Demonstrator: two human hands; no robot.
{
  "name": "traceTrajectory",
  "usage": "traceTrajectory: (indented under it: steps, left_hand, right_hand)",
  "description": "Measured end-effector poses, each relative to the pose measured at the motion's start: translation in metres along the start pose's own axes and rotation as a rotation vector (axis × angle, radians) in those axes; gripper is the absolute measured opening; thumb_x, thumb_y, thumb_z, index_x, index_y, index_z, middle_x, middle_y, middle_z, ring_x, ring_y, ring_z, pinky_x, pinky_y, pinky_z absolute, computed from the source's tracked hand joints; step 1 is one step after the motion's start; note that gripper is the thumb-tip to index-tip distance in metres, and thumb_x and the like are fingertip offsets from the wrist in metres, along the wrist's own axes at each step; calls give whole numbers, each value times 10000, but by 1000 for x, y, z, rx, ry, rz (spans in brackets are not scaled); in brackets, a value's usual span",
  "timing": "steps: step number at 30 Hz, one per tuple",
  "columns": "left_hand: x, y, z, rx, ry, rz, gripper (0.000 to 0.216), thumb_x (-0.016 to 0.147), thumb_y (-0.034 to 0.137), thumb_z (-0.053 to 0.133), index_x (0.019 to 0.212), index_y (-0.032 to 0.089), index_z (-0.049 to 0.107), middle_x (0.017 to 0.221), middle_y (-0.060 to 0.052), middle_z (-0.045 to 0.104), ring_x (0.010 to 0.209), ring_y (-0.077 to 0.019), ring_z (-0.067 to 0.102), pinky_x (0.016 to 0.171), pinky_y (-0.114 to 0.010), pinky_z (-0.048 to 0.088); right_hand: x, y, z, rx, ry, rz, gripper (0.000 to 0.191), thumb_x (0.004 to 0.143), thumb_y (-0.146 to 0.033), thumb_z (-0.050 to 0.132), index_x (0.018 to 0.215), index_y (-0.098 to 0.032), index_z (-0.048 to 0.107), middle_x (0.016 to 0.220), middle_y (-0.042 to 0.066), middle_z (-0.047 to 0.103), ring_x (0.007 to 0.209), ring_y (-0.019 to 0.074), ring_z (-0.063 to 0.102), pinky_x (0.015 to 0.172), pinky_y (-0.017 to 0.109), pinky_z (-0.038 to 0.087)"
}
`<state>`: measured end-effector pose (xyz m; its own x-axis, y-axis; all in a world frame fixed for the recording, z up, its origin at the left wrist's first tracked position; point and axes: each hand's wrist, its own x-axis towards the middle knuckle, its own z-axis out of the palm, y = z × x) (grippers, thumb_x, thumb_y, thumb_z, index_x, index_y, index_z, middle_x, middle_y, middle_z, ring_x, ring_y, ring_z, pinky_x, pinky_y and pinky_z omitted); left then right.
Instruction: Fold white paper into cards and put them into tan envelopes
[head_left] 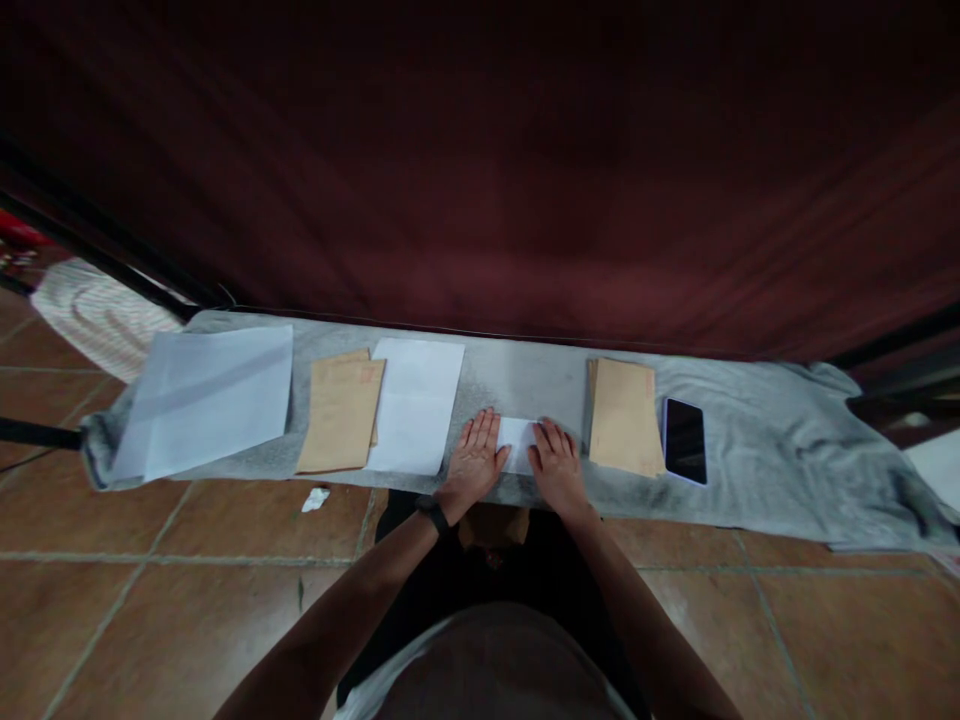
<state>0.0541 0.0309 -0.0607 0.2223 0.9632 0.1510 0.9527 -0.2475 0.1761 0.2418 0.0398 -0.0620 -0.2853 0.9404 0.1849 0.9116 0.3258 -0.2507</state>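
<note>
A small folded sheet of white paper (518, 444) lies on the grey cloth near the front edge, between my two hands. My left hand (475, 458) rests flat over its left end, fingers stretched out and pointing away from me. Over the right end lies my right hand (556, 462), palm down with the fingers extended. Both hands cover the ends of the paper, so only its middle shows. Left of my left hand is a larger white sheet (420, 400) with faint creases. To the right of my right hand sits a stack of brown envelopes (624, 415).
A narrow surface is covered by a grey cloth (772, 440). More brown envelopes (339, 415) overlap the white sheet's left side. Large white sheets (217, 400) lie at the far left. A phone (685, 441) is beside the right stack. A dark red curtain (510, 230) hangs behind.
</note>
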Motion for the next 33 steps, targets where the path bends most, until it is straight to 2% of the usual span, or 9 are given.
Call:
traceTrajectory:
  steps: [5, 11, 15, 19, 22, 25, 28, 31, 33]
  left_hand:
    - [0, -1, 2, -44, 18, 6, 614, 1031, 397, 343, 1531, 41, 341, 1609, -184, 299, 1524, -276, 214, 1241, -470, 205]
    - [1, -6, 1, -201, 50, -15, 578, 1022, 367, 372, 1515, 65, 380, 1582, -184, 368, 1501, -277, 287, 1239, -466, 217]
    - [3, -11, -1, -445, 103, -71, 543, 1003, 301, 395, 1509, 107, 401, 1556, -163, 426, 1475, -269, 347, 1222, -466, 263]
    - [7, -14, -4, -829, 195, -273, 531, 961, 317, 491, 1466, 153, 477, 1458, -143, 549, 1350, -274, 509, 1144, -447, 380]
    - [13, -14, -8, -1192, 219, -501, 484, 867, 366, 643, 1317, 189, 626, 1144, -96, 726, 1038, -254, 675, 939, -389, 515]
    - [17, -13, -13, -1391, 216, -633, 315, 763, 413, 738, 972, 178, 753, 827, -47, 730, 735, -199, 658, 708, -312, 522]
    - [19, -10, -17, -1439, 243, -671, 274, 711, 437, 762, 784, 174, 735, 729, -28, 697, 632, -158, 601, 617, -275, 477]
    - [21, -8, -20, -1475, 295, -717, 277, 681, 437, 776, 742, 174, 716, 695, -16, 675, 607, -139, 567, 592, -258, 444]
    - [22, -7, -20, -1487, 333, -743, 281, 670, 440, 784, 727, 177, 704, 681, -7, 662, 605, -132, 556, 588, -252, 432]
  right_hand:
    - [29, 9, -15, 61, -103, 50, 391, 991, -210, 438, 1353, -193, 585, 1338, 132, 609, 1220, 270, 521, 1090, 433, 341]
    - [55, 17, -23, 249, -218, 201, 301, 878, -134, 567, 1139, -218, 694, 1230, 117, 633, 1172, 267, 536, 1028, 410, 383]
    - [60, 24, -22, 380, -183, 256, 192, 862, -118, 554, 923, -214, 709, 1074, 88, 676, 1026, 217, 605, 928, 332, 432]
    - [57, 31, -23, 603, -124, 307, 151, 860, -180, 532, 863, -222, 678, 911, 36, 697, 877, 182, 635, 819, 288, 458]
    - [53, 35, -26, 793, -91, 340, 106, 823, -288, 576, 819, -231, 665, 812, 0, 691, 799, 174, 633, 757, 278, 472]
    - [47, 37, -31, 973, -73, 395, 200, 784, -427, 620, 805, -232, 663, 751, -13, 682, 732, 170, 628, 673, 267, 478]
    - [39, 35, -37, 1122, -62, 471, 341, 774, -551, 623, 874, -229, 670, 782, 6, 705, 706, 177, 645, 617, 273, 497]
    - [24, 27, -41, 1229, -70, 538, 427, 763, -599, 648, 970, -227, 677, 891, 46, 742, 736, 200, 683, 612, 302, 538]
    - [14, 21, -41, 1322, -127, 577, 439, 712, -581, 722, 975, -231, 694, 917, 54, 751, 741, 214, 698, 616, 320, 561]
